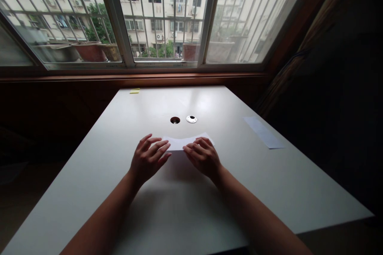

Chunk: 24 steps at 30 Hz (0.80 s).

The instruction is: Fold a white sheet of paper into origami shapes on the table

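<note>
A small white sheet of paper [178, 143] is between my hands over the middle of the white table, its far edge slightly curved. My right hand [205, 155] is closed on the sheet's right part, thumb and fingertips at its near edge, with a corner showing beyond the knuckles. At the sheet's left end, my left hand [149, 157] has its fingers spread and its thumb apart from them. Its fingertips are by the paper; whether they touch it is hard to tell. A shadow falls on the table below the sheet.
The white table [98, 167] reaches to the window ledge. Another paper strip [265, 132] lies near its right edge. A round cable hole [175, 120] and a ring-shaped cover [192, 119] are beyond my hands. Yellow sticky notes [134, 91] lie at the far left corner.
</note>
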### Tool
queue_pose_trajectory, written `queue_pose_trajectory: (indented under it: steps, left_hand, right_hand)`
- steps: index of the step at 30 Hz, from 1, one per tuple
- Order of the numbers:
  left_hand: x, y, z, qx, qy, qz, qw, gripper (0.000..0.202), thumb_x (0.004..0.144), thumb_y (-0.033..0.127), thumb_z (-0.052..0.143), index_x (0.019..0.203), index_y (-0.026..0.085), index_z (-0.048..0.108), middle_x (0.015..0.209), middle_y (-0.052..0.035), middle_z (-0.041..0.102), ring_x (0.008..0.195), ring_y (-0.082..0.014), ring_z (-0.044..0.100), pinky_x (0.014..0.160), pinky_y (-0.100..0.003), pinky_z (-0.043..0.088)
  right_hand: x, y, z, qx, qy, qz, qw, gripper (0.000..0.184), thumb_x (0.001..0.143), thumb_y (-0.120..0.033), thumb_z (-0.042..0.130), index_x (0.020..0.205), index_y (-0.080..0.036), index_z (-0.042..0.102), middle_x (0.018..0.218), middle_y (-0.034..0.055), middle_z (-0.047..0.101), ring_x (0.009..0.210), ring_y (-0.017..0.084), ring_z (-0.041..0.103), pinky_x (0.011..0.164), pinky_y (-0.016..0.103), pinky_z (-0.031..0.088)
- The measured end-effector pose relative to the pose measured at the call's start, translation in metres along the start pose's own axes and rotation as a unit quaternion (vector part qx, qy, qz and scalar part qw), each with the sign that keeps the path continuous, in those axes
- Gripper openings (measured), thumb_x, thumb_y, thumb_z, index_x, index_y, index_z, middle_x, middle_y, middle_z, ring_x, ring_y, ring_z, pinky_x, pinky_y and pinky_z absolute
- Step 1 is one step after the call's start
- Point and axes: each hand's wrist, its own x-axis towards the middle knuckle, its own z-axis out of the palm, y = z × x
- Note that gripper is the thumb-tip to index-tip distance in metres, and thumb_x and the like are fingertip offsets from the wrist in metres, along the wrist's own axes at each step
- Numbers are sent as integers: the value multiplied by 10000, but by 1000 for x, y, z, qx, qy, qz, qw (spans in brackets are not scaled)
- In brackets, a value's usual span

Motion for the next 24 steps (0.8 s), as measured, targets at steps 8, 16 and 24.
queue_pose_trajectory:
  steps: [8,16,24]
  left_hand:
    - [-1,8,10,3,-61,26,998,255,912,144,575,1121,249,676,1043,-23,742,996,-225,646,1053,-516,417]
    - [-4,-4,8,22,-47,8,999,273,906,144,588,1132,264,681,1062,-9,748,977,-212,659,1031,-499,436]
    - [-8,-18,7,30,-11,-20,999,264,915,183,583,1139,278,686,1048,-25,754,973,-224,673,1001,-494,457]
  right_hand:
    - [8,-20,11,8,-20,-38,999,207,909,-173,604,1089,-254,665,915,14,714,850,175,574,893,377,435]
    - [0,-3,2,2,-13,-19,1000,160,893,-189,637,1030,-258,687,892,3,714,848,169,571,871,361,432]
    - [-8,13,-4,-4,24,0,1000,168,891,-180,641,1021,-275,689,876,-8,718,813,161,578,971,397,405]
